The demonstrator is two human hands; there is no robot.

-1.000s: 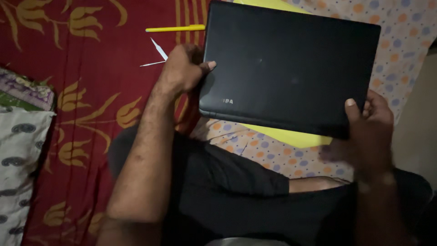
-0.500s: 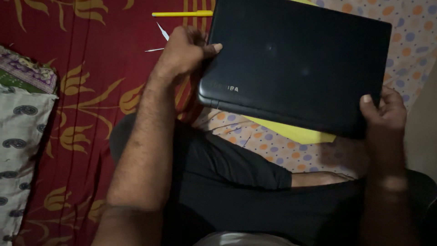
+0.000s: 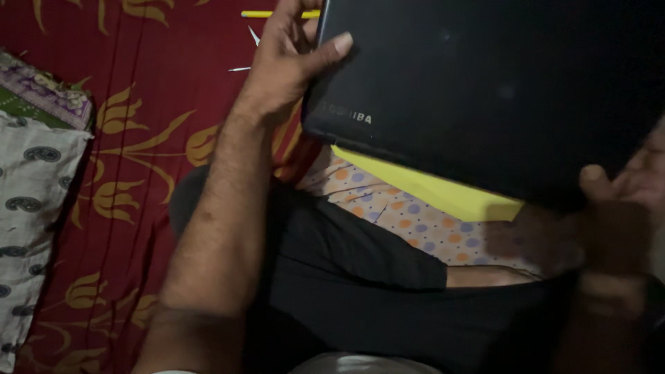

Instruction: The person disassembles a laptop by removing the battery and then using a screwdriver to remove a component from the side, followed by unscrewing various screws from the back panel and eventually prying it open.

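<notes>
1. the closed black rectangular laptop with a matte lid (image 3: 485, 90) fills the upper right of the view, from about 12 to 3 o'clock, tilted so its near edge slopes down toward 4 o'clock.
2. the left hand (image 3: 287, 62) grasps the laptop's left edge at about 11 o'clock, thumb lying flat on the lid near the corner and the fingers curled behind the edge.
3. the right hand (image 3: 623, 208) holds the laptop's lower right corner at about 4 o'clock, thumb pressed against the near edge; it is blurred, so how the fingers sit underneath cannot be told.
4. a flat bright yellow sheet or folder (image 3: 429, 190) sticks out from beneath the laptop's near edge, toward the centre.
5. under that lies a pale cloth dotted with orange and purple spots (image 3: 402, 221), just below centre.
6. the person's lap in black clothing (image 3: 332, 291) takes up the 6 o'clock area.
7. a dark red bedcover with a golden leaf pattern (image 3: 138, 152) spreads across the 9 to 11 o'clock side.
8. a yellow pencil-like stick (image 3: 267, 14) lies on it at about 11 o'clock, just left of the left hand.
9. a grey-white paisley pillow (image 3: 28, 221) sits at the 9 o'clock edge.
</notes>
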